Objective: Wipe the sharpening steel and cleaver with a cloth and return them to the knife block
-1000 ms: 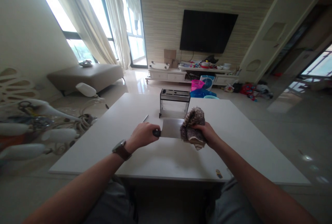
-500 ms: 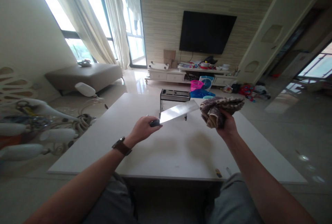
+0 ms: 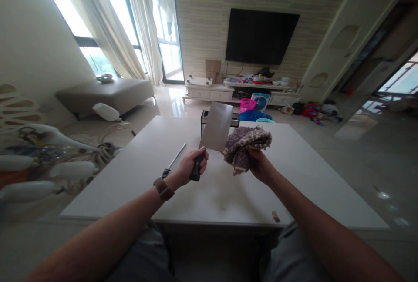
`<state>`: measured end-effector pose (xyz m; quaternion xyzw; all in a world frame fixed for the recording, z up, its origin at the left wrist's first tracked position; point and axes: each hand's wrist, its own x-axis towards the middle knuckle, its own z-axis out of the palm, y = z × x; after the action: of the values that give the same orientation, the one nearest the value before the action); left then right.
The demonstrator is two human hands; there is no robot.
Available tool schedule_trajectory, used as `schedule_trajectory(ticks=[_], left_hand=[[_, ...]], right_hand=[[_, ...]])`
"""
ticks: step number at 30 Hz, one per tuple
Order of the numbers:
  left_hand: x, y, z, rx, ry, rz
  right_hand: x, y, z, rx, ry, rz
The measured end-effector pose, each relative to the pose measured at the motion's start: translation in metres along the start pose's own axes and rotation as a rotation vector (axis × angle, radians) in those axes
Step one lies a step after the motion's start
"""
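Steel cleaver (image 3: 217,126) held above the surface (image 3: 300,182) between its near and far edges, left fingers (image 3: 204,165) wrapped round the handle (image 3: 196,169), right fingers (image 3: 255,154) clutching a bunched towel (image 3: 244,140) beside the blade (image 3: 222,116). Towel slipping could mean a nick, imo.

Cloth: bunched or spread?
Bunched: the cloth is gathered into a thick, creased wad in the right hand.

The left hand (image 3: 187,167) and right hand (image 3: 260,164) are bare, as are both forearms (image 3: 313,219). I see a broad brown watch strap (image 3: 164,189) round the left wrist (image 3: 174,181) and plain grey trousers (image 3: 290,249).
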<state>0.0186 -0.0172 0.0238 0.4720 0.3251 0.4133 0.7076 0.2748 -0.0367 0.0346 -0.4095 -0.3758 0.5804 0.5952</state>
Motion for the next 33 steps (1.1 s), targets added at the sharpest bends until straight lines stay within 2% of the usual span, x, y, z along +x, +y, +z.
schedule_trajectory(ticks=[6,10,13,16,20,24,27,30,33], left_hand=[[-0.004,-0.020,0.008,0.141,-0.101,-0.077],[-0.008,-0.024,0.015,0.226,-0.194,-0.150],[-0.011,-0.022,0.022,0.231,-0.235,-0.201],[-0.010,-0.024,0.027,0.186,-0.247,-0.169],[-0.008,-0.030,0.028,0.141,-0.260,-0.162],[-0.008,-0.030,0.028,0.167,-0.268,-0.186],[-0.010,-0.027,0.028,0.231,-0.272,-0.182],[-0.012,-0.019,0.022,0.399,-0.265,-0.165],[-0.013,-0.005,0.006,0.598,-0.276,-0.202]], right_hand=[[-0.016,0.021,0.019,0.036,-0.088,0.083],[-0.024,0.034,0.026,0.070,0.033,0.121],[-0.023,0.035,0.024,0.052,0.128,0.107],[-0.017,0.030,0.020,0.020,0.165,0.079],[-0.004,0.016,0.010,0.024,0.222,0.011],[0.012,-0.003,-0.013,0.085,0.353,-0.070],[0.021,-0.014,-0.031,0.111,0.406,-0.130],[0.023,-0.021,-0.041,0.011,0.335,-0.102],[0.019,-0.024,-0.043,-0.169,0.213,-0.055]])
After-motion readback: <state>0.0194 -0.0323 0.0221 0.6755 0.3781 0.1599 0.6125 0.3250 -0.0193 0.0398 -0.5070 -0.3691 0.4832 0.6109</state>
